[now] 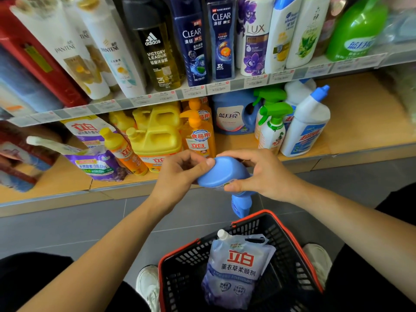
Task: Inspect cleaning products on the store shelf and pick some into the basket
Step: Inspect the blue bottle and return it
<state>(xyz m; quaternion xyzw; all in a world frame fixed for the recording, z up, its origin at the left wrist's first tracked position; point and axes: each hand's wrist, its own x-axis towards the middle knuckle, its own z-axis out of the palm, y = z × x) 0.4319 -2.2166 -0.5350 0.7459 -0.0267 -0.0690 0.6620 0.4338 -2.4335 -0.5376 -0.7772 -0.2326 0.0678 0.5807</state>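
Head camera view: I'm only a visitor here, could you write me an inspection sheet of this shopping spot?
Surface: wooden lower shelf, stocked with cleaning products.
Job's things: blue bottle held above the far rim of the basket, cap end pointing down; a refill pouch lies in the basket.
Clutter: yellow jugs and green-trigger spray bottles on the lower shelf; shampoo bottles on the shelf above.
Hands: left hand and right hand both grip the blue bottle.
Cables: nothing seen.
Surroundings: grey tiled floor; white shoes either side of the basket.
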